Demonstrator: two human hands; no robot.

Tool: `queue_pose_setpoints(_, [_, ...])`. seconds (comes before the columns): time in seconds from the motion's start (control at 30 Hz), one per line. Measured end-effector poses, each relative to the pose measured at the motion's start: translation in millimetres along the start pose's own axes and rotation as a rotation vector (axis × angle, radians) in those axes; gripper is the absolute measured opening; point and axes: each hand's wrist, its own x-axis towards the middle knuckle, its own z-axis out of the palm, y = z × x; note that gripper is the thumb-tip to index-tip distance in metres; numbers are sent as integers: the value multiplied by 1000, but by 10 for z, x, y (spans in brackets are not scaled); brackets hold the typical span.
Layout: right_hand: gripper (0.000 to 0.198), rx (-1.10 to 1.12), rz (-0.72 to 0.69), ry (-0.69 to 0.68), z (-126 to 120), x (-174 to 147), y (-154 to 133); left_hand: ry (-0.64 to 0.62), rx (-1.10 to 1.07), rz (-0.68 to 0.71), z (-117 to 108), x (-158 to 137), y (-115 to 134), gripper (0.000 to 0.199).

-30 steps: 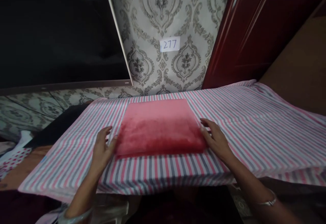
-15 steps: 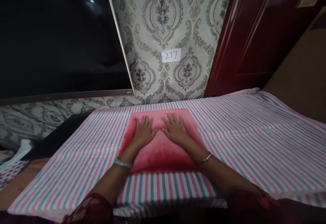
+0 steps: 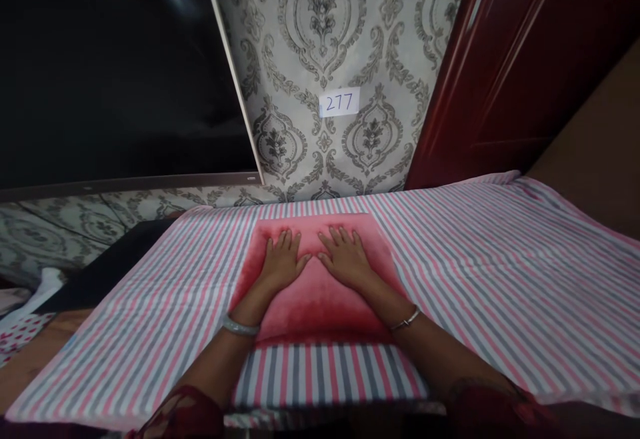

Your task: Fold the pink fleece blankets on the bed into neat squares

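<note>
A red-pink plush cloth (image 3: 320, 309), roughly square in outline, lies on the striped cover in front of me. My left hand (image 3: 283, 259) rests palm down on its left part, fingers spread and pointing away from me. On its right part my right hand (image 3: 345, 256) lies flat in the same way, fingers apart. The two thumbs point toward each other with a small gap between them. Darker red patches show along the cloth's near edge and left side. Neither hand grasps anything; whether the cloth is folded cannot be made out.
The pink, grey and white striped cover (image 3: 500, 259) spreads over the surface on both sides. Behind it stand a patterned wall with a paper label (image 3: 340, 102), a large dark screen (image 3: 115, 79) at left and a dark red wooden door (image 3: 480, 72) at right.
Both hands stay flat on the cloth in nearly the same place. The camera view has shifted slightly.
</note>
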Motion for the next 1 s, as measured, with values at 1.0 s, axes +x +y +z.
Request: queue_pose_setpoints(1.0, [60,2,213,19,-86,-86,337,-58,-224,-315,-150,-90,-303,71])
